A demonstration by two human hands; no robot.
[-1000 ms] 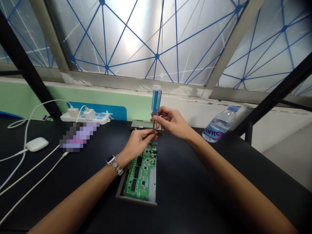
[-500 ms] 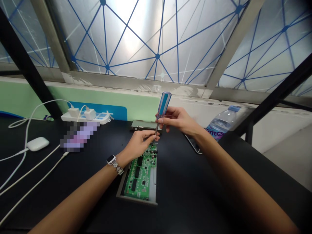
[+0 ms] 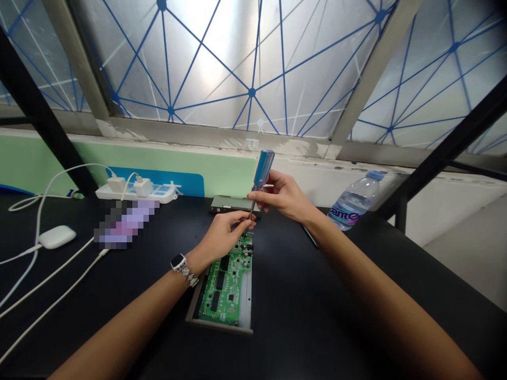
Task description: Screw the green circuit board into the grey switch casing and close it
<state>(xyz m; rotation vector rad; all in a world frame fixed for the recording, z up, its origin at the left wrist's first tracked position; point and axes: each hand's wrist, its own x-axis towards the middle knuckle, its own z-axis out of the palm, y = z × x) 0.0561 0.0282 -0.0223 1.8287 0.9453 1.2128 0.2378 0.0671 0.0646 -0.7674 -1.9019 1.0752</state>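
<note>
A screwdriver (image 3: 263,168) with a blue and clear handle stands nearly upright over the far end of a green circuit board (image 3: 225,290). The board lies in a shallow metal tray (image 3: 246,306) on the black table. My right hand (image 3: 283,196) is closed around the lower handle and upper shaft. Lower down, the thumb and fingers of my left hand (image 3: 224,232) pinch the shaft just above the board. The screwdriver's tip is hidden by my left hand, so I cannot tell what it touches.
Behind my hands lies a flat metal cover (image 3: 229,202). A water bottle (image 3: 354,203) leans at the right, with a phone edge (image 3: 311,236) partly under my right arm. At the left are a power strip (image 3: 162,194), white cables and a white case (image 3: 57,237).
The whole view has shifted slightly. My right hand has turned a little around the screwdriver, its fingers now set differently on the handle. My left hand keeps its pinch on the shaft.
</note>
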